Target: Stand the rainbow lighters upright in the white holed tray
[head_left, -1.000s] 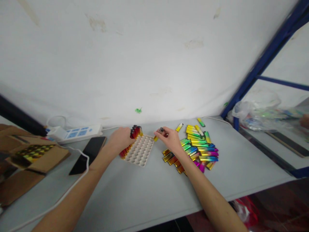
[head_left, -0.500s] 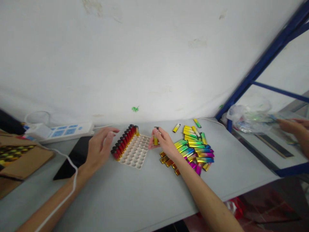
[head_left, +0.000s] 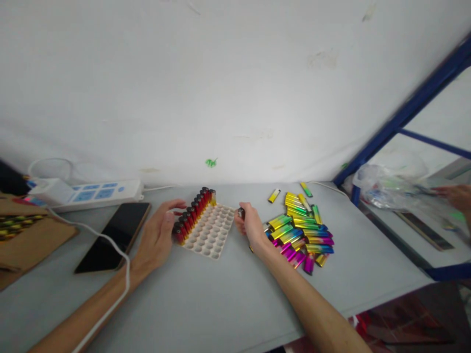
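Directly between a worker's two bare hands, a pale tray point(head_left: 215, 238) of round holes lies flat on a gray table point(head_left: 206, 299), its long side running from the near edge toward the wall and leaning right at the far end. Red lighters point(head_left: 189, 218) stand upright in a line along its left side, black tops up, and another lighter point(head_left: 213, 197) stands at the far end. The left hand point(head_left: 156, 238), fingers loosely curved and thumb apart, appears to hold nothing beside that line; whether a fingertip touches it, one cannot tell. The right hand point(head_left: 252, 228) closes around a single lighter point(head_left: 241, 213), just off the tray's far right corner and nearer its bare holes. Only the dark top shows, so its tilt is unclear. To the right of that hand, a shiny pile of lighters point(head_left: 294, 235) lies flat, pointing various ways.
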### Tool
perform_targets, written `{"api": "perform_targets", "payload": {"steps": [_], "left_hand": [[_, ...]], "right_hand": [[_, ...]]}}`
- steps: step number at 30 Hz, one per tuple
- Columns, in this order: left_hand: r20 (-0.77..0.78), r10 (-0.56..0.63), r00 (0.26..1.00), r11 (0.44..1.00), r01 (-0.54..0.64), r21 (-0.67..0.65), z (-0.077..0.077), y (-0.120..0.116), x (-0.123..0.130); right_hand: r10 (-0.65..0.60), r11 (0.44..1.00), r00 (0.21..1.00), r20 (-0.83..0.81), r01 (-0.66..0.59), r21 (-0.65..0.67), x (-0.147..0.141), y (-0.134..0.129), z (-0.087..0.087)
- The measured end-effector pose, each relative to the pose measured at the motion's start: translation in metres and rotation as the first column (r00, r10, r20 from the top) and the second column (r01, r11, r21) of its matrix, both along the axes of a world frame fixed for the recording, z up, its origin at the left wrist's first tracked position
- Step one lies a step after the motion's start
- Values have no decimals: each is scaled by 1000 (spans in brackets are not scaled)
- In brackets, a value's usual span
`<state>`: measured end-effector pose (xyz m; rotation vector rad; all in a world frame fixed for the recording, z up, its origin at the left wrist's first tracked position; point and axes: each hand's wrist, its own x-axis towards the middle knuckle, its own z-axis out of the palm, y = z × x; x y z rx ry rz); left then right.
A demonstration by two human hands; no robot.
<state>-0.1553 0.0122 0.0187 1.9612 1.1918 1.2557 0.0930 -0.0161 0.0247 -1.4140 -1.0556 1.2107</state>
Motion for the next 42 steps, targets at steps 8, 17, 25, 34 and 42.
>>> {"api": "perform_targets", "payload": {"steps": [8, 17, 25, 34, 42], "left_hand": [[-100, 36, 994, 999, -32, 43, 1, -1, 0], [-99, 9, 995, 999, -13, -35, 2, -1, 1], [-191, -16, 981, 999, 6, -52, 6, -5, -3], [-233, -41, 972, 999, 34, -35, 6, -8, 0], [-246, -95, 965, 995, 86, -50, 6, -8, -2]], "right_hand": [[-31, 998, 999, -28, 30, -48, -3, -2, 2], [27, 996, 956, -292, -1, 87, -3, 6, -7], [77, 947, 997, -31, -64, 314, 1, 0, -2], [-80, 895, 971, 226, -29, 444, 6, 4, 8], [-123, 857, 953, 278, -39, 513, -13, 34, 13]]}}
